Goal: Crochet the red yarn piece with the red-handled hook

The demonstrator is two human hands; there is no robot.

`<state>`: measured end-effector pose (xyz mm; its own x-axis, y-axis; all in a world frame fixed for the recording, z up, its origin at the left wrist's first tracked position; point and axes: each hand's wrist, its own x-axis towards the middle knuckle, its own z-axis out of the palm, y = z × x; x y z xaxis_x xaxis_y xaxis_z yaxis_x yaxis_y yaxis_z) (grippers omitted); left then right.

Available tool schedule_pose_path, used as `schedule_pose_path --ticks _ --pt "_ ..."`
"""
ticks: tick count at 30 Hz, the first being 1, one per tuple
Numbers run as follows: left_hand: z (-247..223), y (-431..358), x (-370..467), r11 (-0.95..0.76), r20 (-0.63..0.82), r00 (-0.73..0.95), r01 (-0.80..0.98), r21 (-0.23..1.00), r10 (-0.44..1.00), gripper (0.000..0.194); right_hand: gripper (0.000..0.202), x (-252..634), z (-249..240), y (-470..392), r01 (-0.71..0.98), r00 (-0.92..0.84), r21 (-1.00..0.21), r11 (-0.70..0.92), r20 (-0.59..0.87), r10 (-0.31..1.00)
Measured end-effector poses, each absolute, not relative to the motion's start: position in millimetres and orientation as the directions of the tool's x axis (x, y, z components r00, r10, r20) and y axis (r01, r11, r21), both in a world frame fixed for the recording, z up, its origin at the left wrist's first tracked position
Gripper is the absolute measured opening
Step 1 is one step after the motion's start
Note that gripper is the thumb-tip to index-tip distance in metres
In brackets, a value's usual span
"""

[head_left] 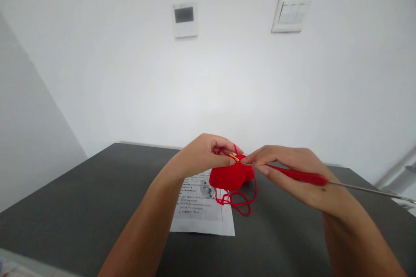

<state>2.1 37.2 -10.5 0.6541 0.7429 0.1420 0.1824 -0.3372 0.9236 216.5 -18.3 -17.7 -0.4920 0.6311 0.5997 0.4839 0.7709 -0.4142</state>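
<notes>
My left hand pinches the upper edge of a red crochet piece, thumb in front and fingers behind. A small yellow bit shows at that edge, beside the thumb tip; its kind is unclear. My right hand is closed on a crochet hook with a red handle and a thin metal shaft at both ends. The hook's near tip meets the piece close to my left thumb. Red yarn hangs in loose loops under the piece, and a strand runs up over my left fingers.
A printed sheet of paper lies beneath the work on the dark table. Behind the table rises a white wall bearing a small panel with a screen and a light switch.
</notes>
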Motion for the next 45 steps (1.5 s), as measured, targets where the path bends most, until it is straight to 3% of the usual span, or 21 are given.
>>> schedule_pose_path --ticks 10,14,21,31,45 --pt "-16.1 31.1 8.3 -0.485 0.281 0.542 0.279 0.828 0.792 0.026 0.016 207.6 -18.1 -22.2 0.567 -0.491 -0.326 0.757 0.604 0.627" --pt "-14.0 30.8 7.6 -0.459 0.279 0.537 0.236 0.857 0.796 0.028 0.016 207.4 -18.0 -22.5 0.536 -0.462 -0.376 0.756 0.618 0.636" --pt "-12.2 37.3 3.9 -0.163 0.164 0.672 -0.066 0.985 0.722 0.031 0.011 215.9 -22.4 -16.8 0.254 -0.309 -0.659 0.708 0.639 0.705" --pt "-10.0 31.2 5.6 -0.075 0.15 0.658 -0.141 0.987 0.738 0.03 0.008 215.4 -30.6 -6.2 -0.017 -0.258 -0.689 0.725 0.703 0.662" --pt "-11.7 29.1 8.1 -0.092 0.208 0.649 -0.207 0.974 0.732 0.031 0.007 216.0 -34.8 -1.3 -0.096 -0.247 -0.671 0.735 0.731 0.636"
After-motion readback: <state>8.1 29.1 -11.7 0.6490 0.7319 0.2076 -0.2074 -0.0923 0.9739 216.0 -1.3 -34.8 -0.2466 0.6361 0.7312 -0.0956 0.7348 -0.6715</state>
